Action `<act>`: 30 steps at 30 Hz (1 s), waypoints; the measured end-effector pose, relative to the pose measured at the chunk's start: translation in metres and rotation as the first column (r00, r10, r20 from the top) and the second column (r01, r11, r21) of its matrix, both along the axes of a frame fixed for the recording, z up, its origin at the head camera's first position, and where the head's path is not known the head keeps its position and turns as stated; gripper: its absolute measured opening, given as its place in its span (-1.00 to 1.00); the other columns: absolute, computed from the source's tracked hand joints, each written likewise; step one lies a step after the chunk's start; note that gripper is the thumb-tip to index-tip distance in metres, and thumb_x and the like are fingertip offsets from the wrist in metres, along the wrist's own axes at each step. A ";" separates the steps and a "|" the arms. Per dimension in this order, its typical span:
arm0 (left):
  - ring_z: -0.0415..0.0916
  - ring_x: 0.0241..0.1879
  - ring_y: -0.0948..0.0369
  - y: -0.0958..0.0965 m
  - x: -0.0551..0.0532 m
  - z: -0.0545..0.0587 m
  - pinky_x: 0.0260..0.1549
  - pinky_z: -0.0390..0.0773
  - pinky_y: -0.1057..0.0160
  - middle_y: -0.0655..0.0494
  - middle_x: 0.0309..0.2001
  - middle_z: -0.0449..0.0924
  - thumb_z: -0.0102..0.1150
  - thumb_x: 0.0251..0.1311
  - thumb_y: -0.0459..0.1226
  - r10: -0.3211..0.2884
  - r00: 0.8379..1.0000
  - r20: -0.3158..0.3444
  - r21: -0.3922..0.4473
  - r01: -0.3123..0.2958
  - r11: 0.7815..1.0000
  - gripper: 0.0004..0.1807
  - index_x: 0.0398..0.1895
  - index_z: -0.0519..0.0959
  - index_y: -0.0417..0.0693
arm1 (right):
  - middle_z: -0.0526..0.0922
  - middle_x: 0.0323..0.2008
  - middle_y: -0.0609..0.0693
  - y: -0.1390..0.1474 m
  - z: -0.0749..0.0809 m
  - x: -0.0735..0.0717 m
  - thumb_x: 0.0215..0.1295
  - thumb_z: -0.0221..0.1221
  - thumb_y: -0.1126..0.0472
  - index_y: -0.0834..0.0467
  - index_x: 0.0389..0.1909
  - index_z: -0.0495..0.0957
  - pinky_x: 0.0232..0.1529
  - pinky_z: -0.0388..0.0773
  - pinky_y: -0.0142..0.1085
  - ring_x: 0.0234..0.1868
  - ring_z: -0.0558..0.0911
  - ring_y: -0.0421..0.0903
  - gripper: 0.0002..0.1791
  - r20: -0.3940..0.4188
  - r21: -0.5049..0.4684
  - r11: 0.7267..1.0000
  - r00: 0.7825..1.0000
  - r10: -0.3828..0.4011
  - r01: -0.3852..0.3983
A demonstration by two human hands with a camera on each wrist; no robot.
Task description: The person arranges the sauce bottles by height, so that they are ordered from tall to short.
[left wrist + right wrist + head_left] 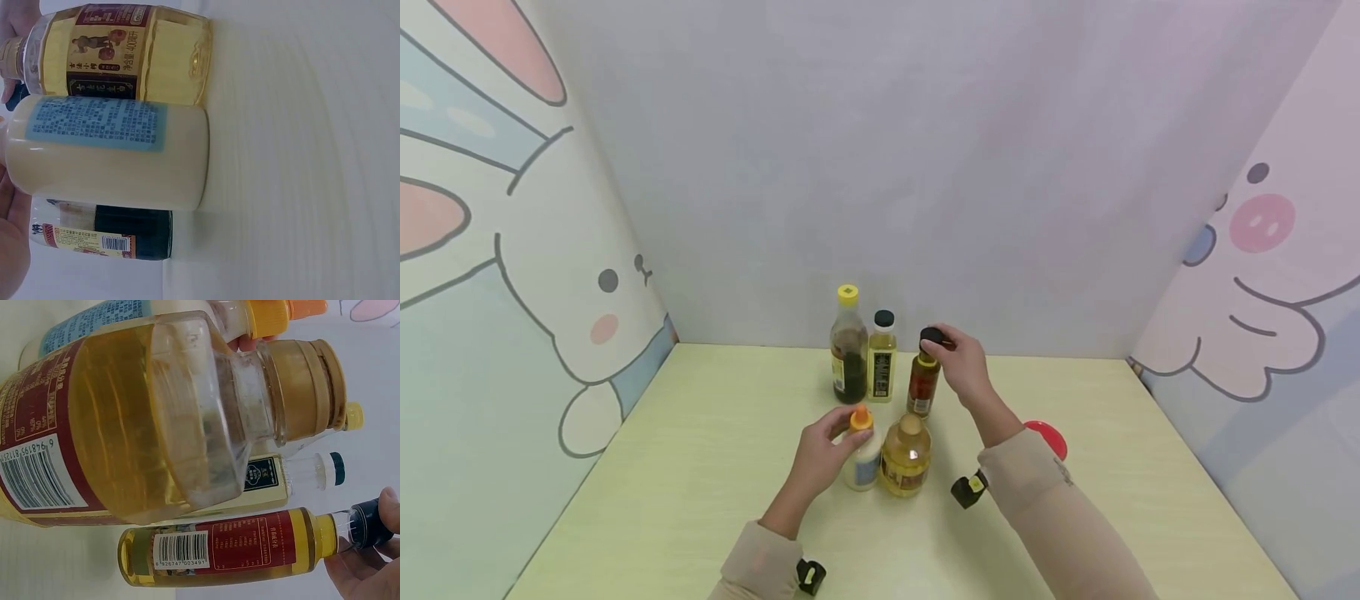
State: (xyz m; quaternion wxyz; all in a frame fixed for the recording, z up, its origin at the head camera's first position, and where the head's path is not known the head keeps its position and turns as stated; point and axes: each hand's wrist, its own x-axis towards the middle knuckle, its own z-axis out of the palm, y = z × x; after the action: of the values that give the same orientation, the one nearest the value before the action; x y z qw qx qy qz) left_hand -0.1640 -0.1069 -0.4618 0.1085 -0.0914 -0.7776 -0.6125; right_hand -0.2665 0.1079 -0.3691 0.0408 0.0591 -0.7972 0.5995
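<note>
Bottle with red label (922, 385): long axis near vertical, beyond and right of squat bottle (906, 467); right hand (964, 367) nearer, gripping its black cap (932, 334). Left hand (817, 454) pinches white bottle (867, 472) by orange top (861, 416), left of squat bottle.

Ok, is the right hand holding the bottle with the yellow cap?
No, the right hand grips the black cap of the slim red-labelled oil bottle, apart from the yellow-capped bottle.
</note>
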 end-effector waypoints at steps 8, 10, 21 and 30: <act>0.55 0.05 -0.02 0.000 0.000 0.000 0.08 0.44 -0.13 -0.01 0.00 0.63 0.37 0.17 -0.18 -0.004 1.000 -0.012 -0.014 0.004 1.000 -0.57 0.09 0.59 -0.14 | 0.55 0.10 0.28 -0.007 0.001 -0.009 0.36 0.22 0.27 0.29 0.20 0.49 0.15 0.43 -0.03 0.12 0.52 0.13 -0.58 0.008 0.023 1.000 1.000 0.002 -0.003; 0.55 0.05 -0.03 0.000 0.000 -0.001 0.08 0.44 -0.14 -0.02 0.00 0.63 0.37 0.18 -0.19 -0.005 1.000 -0.019 -0.014 0.005 1.000 -0.57 0.08 0.59 -0.16 | 0.54 0.10 0.28 -0.008 0.001 -0.011 0.36 0.22 0.27 0.29 0.21 0.49 0.16 0.43 -0.03 0.12 0.51 0.13 -0.58 0.016 0.020 1.000 1.000 0.005 -0.005; 0.56 0.04 -0.01 -0.001 0.001 0.000 0.06 0.47 -0.09 0.00 0.00 0.63 0.36 0.18 -0.16 -0.008 1.000 -0.019 -0.022 0.007 1.000 -0.56 0.10 0.58 -0.14 | 0.54 0.12 0.27 -0.012 -0.006 -0.025 0.35 0.23 0.26 0.25 0.22 0.50 0.14 0.46 -0.06 0.14 0.51 0.13 -0.56 0.026 0.038 0.999 0.999 0.031 -0.032; 0.56 0.04 0.00 -0.001 0.001 -0.001 0.07 0.46 -0.13 0.01 0.00 0.64 0.37 0.17 -0.15 -0.008 1.000 -0.016 -0.017 0.008 1.000 -0.55 0.10 0.58 -0.13 | 0.52 0.14 0.27 -0.014 -0.010 -0.034 0.36 0.23 0.26 0.27 0.25 0.47 0.15 0.45 -0.06 0.15 0.51 0.14 -0.53 0.038 0.022 0.999 0.998 0.044 -0.045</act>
State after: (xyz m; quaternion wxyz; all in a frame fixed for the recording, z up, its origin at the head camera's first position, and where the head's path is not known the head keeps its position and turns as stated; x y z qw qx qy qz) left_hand -0.1630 -0.1081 -0.4624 0.1115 -0.1001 -0.7814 -0.6058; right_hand -0.3004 0.0943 -0.3796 0.0121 0.0661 -0.8030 0.5922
